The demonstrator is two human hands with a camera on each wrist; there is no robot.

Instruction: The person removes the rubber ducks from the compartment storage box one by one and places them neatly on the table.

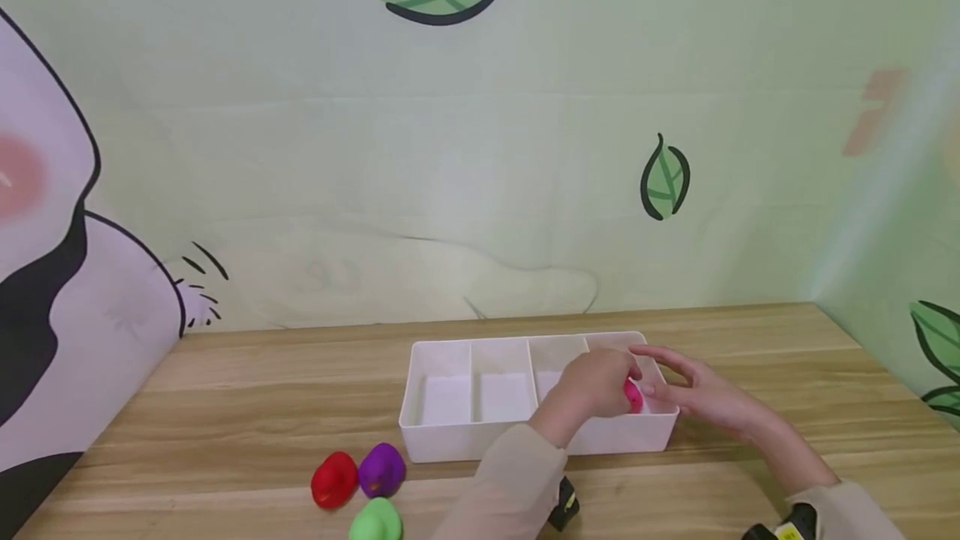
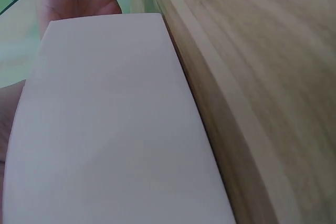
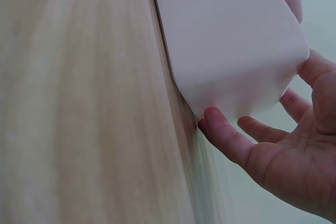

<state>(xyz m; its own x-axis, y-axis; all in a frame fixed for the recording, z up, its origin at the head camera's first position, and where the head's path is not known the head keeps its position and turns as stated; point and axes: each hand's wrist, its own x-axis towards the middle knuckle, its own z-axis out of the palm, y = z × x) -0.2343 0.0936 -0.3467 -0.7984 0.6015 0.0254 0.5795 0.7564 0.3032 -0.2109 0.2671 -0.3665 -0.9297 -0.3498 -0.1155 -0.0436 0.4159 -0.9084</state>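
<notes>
A white divided box point(image 1: 525, 440) stands on the table, its compartments in a row. My left hand point(image 1: 596, 382) reaches over the front wall into the rightmost compartment, with curled fingers holding a small pink rounded thing point(image 1: 633, 397); its kind is mostly hidden by the hand. At the box's right end my right hand point(image 1: 705, 390) holds the end wall, with the thumb over the rim and several fingertips point(image 3: 212, 116) against the outside. The left wrist view shows the box's plain front wall point(image 2: 115, 114), with part of a hand beyond it.
Left of the box, a red point(image 1: 334, 480), a purple point(image 1: 382, 470) and a green point(image 1: 377, 520) small rounded thing lie close together on the wooden table point(image 1: 225, 415). A backdrop point(image 1: 480, 148) with printed leaves rises behind the table.
</notes>
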